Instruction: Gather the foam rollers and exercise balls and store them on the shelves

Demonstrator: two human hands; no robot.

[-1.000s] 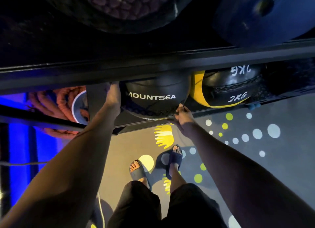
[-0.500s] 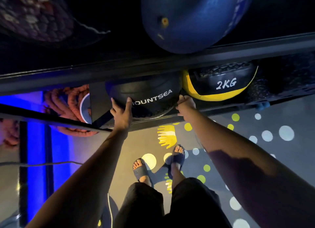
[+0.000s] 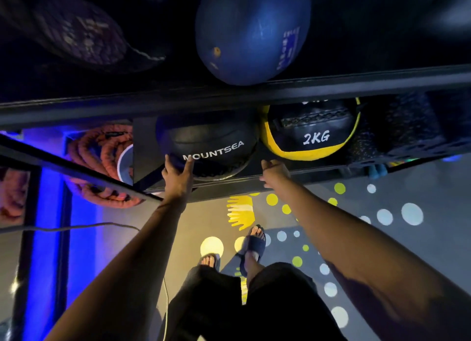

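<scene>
A black medicine ball marked MOUNTSEA (image 3: 211,144) rests on the lower shelf (image 3: 254,185) of a dark rack. My left hand (image 3: 178,177) touches its lower left side with fingers spread. Just right of the ball, my right hand (image 3: 275,172) hovers at the shelf's front edge, fingers loosely curled, holding nothing. A black and yellow 2KG ball (image 3: 313,131) sits right of the black one. A big blue exercise ball (image 3: 252,32) lies on the shelf above. A dark knobbly foam roller (image 3: 79,35) lies at the upper left.
Coiled orange battle rope (image 3: 102,157) sits left of the rack beside a blue-lit wall. Dark textured items (image 3: 407,131) fill the shelf's right end. A thin cable (image 3: 76,227) runs across the left. My sandalled feet (image 3: 252,241) stand on a grey dotted floor.
My left hand slid from the ball's far left side to its lower front. My right hand came off the ball and rests at the shelf edge. The view tilted up, showing more of the blue ball.
</scene>
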